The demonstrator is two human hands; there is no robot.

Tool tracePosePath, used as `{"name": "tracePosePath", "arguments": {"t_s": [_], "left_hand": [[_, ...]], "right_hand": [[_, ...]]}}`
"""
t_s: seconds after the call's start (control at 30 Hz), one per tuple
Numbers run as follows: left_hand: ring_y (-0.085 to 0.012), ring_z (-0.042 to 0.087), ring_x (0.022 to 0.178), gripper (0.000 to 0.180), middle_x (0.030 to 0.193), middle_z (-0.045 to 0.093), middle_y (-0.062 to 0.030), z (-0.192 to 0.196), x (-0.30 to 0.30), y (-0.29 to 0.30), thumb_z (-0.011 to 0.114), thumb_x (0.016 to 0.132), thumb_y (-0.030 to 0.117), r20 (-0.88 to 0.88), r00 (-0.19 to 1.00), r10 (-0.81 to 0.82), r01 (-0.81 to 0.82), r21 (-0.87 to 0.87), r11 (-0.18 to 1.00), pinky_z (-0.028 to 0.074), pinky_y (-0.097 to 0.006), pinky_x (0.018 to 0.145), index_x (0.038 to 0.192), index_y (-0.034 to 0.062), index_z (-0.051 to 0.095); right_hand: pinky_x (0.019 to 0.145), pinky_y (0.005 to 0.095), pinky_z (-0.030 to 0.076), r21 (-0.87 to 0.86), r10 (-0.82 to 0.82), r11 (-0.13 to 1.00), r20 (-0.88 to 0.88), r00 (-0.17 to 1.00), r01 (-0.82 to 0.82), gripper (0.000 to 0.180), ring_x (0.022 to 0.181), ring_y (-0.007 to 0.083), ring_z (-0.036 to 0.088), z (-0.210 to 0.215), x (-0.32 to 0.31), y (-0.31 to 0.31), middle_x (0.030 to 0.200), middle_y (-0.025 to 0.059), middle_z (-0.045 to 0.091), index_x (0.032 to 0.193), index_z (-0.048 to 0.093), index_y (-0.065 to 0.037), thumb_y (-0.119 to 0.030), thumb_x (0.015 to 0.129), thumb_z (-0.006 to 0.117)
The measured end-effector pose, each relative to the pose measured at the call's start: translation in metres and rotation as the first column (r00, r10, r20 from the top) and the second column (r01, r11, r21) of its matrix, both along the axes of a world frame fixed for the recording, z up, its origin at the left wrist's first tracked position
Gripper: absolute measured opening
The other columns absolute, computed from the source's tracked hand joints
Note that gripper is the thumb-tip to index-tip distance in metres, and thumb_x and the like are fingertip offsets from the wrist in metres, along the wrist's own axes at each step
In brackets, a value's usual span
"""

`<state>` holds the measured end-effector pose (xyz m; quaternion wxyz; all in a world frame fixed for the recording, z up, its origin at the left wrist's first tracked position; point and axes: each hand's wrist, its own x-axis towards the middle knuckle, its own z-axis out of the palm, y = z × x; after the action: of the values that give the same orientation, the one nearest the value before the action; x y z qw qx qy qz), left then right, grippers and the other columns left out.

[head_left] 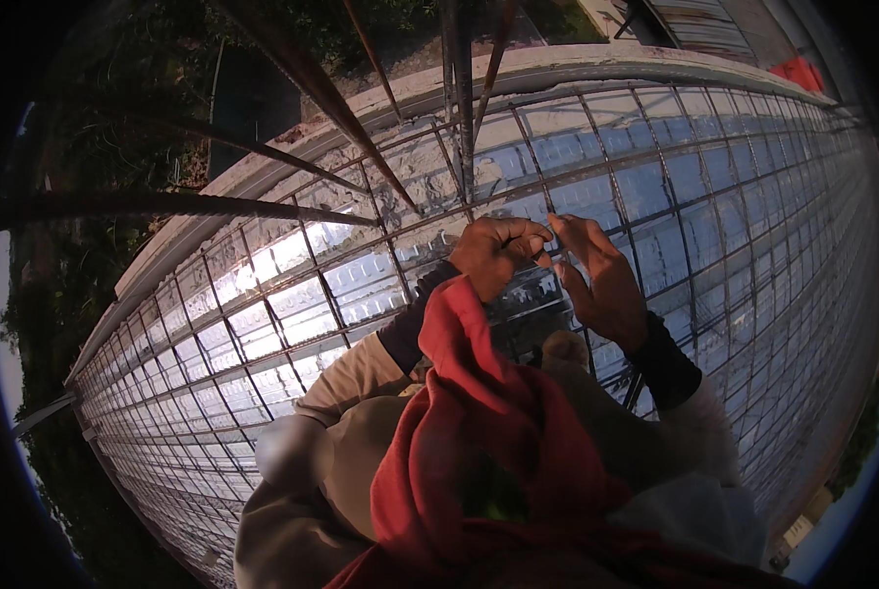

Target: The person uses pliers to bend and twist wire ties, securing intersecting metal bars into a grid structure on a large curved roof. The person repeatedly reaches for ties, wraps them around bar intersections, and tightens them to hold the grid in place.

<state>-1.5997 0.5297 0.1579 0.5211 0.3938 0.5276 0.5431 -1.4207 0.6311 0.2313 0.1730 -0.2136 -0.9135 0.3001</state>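
Note:
My left hand (495,257) is closed in a pinch just above a mesh of steel reinforcing bars (662,182). Opposite it, my right hand (604,280) has its fingers bent toward the left fingertips, close to one of the thin bars. Both sets of fingertips nearly meet over the mesh; whatever small thing lies between them is too small and dark to make out. Beneath the mesh lies shiny ribbed metal decking (582,204). A red cloth (479,383) hangs down from me, its upper end by my left wrist.
Several thick rusty rebars (336,108) rise near the far edge, left of and beyond my hands. A pale raised border (557,61) runs along that far edge, with foliage (155,59) lower down outside it. Something red (800,73) lies at the far right.

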Motion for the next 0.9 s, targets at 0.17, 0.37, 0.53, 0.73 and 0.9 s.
{"name": "tracePosePath", "arguments": {"t_s": [0.17, 0.37, 0.53, 0.73, 0.9], "left_hand": [[-0.0153, 0.07, 0.095, 0.024, 0.1, 0.076, -0.0087, 0.039, 0.0, 0.008, 0.062, 0.103, 0.011, -0.113, 0.981, -0.16, 0.141, -0.16, 0.977, 0.053, -0.03, 0.088, 0.121, -0.0011, 0.071], [-0.021, 0.07, 0.102, 0.027, 0.114, 0.072, -0.014, 0.034, 0.007, 0.003, 0.06, 0.103, 0.011, 0.275, 0.954, -0.121, 0.167, -0.149, 0.975, 0.052, -0.034, 0.095, 0.122, -0.0081, 0.065], [-0.005, 0.057, 0.064, 0.027, 0.09, 0.075, -0.0062, 0.048, -0.003, 0.004, 0.066, 0.103, 0.023, 0.137, 0.984, -0.11, 0.135, -0.188, 0.973, 0.043, -0.021, 0.058, 0.117, 0.001, 0.07], [-0.0093, 0.059, 0.067, 0.022, 0.079, 0.071, -0.0059, 0.035, -0.009, 0.006, 0.062, 0.105, 0.018, -0.103, 0.993, -0.058, 0.049, -0.091, 0.995, 0.044, -0.025, 0.062, 0.106, -0.0018, 0.073], [-0.0119, 0.062, 0.074, 0.023, 0.081, 0.071, -0.0063, 0.046, -0.003, 0.013, 0.058, 0.107, 0.013, -0.158, 0.972, -0.172, 0.179, 0.031, 0.983, 0.047, -0.026, 0.066, 0.106, -0.0043, 0.073]], "right_hand": [[0.093, 0.046, 0.053, 0.167, 0.15, 0.974, 0.034, 0.988, -0.153, 0.05, 0.109, 0.0323, 0.065, -0.001, 0.007, 0.028, 0.127, 0.0143, 0.06, 0.132, 0.061, -0.006, -0.005, 0.083, 0.07], [0.082, 0.0426, 0.048, 0.275, 0.363, 0.895, 0.007, 0.932, -0.351, 0.028, 0.092, 0.0279, 0.06, -0.001, 0.007, 0.05, 0.096, 0.009, 0.052, 0.104, 0.063, -0.011, -0.024, 0.08, 0.066], [0.084, 0.0427, 0.044, 0.312, 0.198, 0.93, 0.023, 0.98, -0.196, 0.026, 0.098, 0.0263, 0.057, 0.019, 0.024, 0.059, 0.095, 0.01, 0.051, 0.095, 0.06, -0.01, -0.031, 0.081, 0.064], [0.09, 0.0461, 0.045, 0.481, 0.119, 0.869, 0.028, 0.993, -0.117, 0.026, 0.099, 0.0266, 0.059, 0.032, 0.025, 0.049, 0.103, 0.01, 0.052, 0.098, 0.056, -0.01, -0.032, 0.087, 0.061], [0.09, 0.049, 0.049, 0.154, 0.274, 0.948, 0.046, 0.961, -0.278, 0.022, 0.097, 0.0284, 0.059, 0.036, 0.019, 0.03, 0.105, 0.0104, 0.048, 0.101, 0.051, -0.009, -0.03, 0.095, 0.057]]}}
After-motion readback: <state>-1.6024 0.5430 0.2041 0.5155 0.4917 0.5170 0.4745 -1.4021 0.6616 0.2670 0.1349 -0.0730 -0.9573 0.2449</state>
